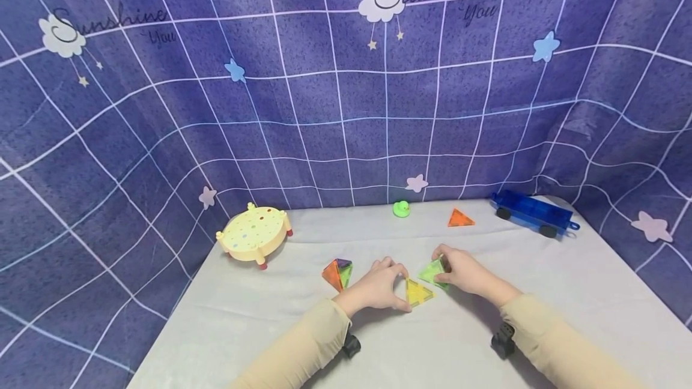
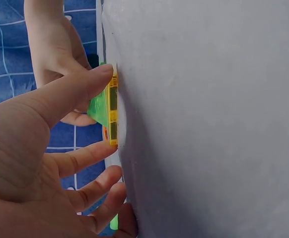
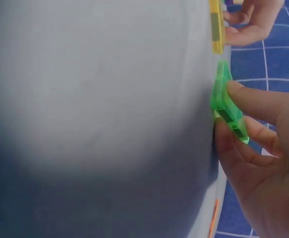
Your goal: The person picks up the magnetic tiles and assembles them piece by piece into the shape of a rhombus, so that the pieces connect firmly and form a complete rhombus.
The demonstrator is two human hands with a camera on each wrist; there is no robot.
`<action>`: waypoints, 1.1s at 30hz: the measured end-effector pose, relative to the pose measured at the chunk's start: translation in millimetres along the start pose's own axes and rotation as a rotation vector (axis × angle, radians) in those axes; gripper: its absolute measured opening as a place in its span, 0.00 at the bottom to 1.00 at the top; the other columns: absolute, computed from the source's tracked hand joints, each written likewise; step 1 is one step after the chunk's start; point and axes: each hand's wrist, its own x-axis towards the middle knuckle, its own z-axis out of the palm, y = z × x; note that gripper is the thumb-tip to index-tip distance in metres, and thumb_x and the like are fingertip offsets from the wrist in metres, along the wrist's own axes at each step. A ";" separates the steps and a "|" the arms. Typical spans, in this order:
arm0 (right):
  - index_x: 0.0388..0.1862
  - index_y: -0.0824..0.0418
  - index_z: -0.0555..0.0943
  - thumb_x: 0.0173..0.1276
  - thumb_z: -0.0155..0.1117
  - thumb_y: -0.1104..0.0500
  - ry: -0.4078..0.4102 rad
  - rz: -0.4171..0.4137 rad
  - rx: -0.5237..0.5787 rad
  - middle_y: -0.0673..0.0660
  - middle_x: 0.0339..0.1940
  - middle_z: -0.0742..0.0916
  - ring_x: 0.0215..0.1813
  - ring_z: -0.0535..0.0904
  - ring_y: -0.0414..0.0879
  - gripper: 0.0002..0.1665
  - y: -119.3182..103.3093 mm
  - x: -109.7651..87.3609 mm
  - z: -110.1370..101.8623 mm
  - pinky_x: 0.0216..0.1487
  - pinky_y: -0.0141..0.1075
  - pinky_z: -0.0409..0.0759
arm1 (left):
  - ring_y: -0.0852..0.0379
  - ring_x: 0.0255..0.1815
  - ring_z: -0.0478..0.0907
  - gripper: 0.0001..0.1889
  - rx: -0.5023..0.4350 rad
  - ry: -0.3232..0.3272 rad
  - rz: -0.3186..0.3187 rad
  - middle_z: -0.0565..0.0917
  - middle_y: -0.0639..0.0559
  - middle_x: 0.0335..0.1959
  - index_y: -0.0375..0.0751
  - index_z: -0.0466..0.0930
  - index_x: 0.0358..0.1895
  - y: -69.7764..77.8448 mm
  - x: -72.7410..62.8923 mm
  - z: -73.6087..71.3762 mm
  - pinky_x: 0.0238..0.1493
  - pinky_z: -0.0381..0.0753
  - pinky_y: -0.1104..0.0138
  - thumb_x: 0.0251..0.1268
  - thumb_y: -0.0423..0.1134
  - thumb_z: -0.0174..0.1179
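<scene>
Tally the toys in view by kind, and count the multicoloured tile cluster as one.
Single tiles: 3 (yellow triangle, green triangle, orange triangle)
Tile cluster: 1
Green duck: 1
Blue wagon: 1
Cream round toy: 1
Total: 7

translucent yellow tile (image 1: pixel 417 293), translucent green tile (image 1: pixel 430 270), orange tile (image 1: pixel 459 219) near far edge of light-grey surface (image 1: pixel 216 341), purple white-gridded backdrop (image 1: pixel 303 95)

Head view high, forward-down; wrist views low, close, sharing yellow tile (image 1: pixel 417 293)

Green tile (image 3: pixel 227 105) of smooth, glossy plastic
</scene>
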 end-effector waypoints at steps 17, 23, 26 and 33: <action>0.46 0.61 0.74 0.55 0.78 0.67 -0.009 -0.083 0.019 0.51 0.26 0.76 0.27 0.68 0.39 0.24 -10.4 3.5 11.2 0.30 0.35 0.72 | 0.56 0.47 0.67 0.34 0.011 -0.004 0.000 0.73 0.54 0.49 0.47 0.79 0.56 2.3 1.3 1.2 0.51 0.73 0.66 0.47 0.57 0.80; 0.47 0.61 0.74 0.55 0.77 0.69 -0.016 -0.130 0.027 0.51 0.27 0.77 0.27 0.69 0.38 0.24 -15.5 3.4 9.8 0.30 0.34 0.73 | 0.56 0.46 0.67 0.34 0.015 -0.011 -0.007 0.74 0.53 0.48 0.46 0.79 0.57 4.8 0.2 -0.5 0.51 0.74 0.66 0.47 0.57 0.79; 0.47 0.62 0.74 0.56 0.76 0.71 -0.023 -0.169 0.027 0.51 0.29 0.78 0.28 0.70 0.38 0.24 -17.6 3.4 9.9 0.31 0.34 0.74 | 0.57 0.46 0.67 0.35 0.020 -0.009 -0.009 0.74 0.54 0.48 0.46 0.79 0.57 5.2 0.1 -0.7 0.51 0.74 0.66 0.47 0.57 0.79; 0.50 0.61 0.73 0.57 0.75 0.72 -0.040 -0.214 0.012 0.49 0.26 0.77 0.26 0.69 0.36 0.26 -20.6 4.1 12.1 0.30 0.34 0.74 | 0.57 0.49 0.68 0.40 0.033 -0.006 0.004 0.75 0.54 0.52 0.46 0.77 0.64 5.1 0.7 -1.0 0.53 0.74 0.66 0.46 0.57 0.80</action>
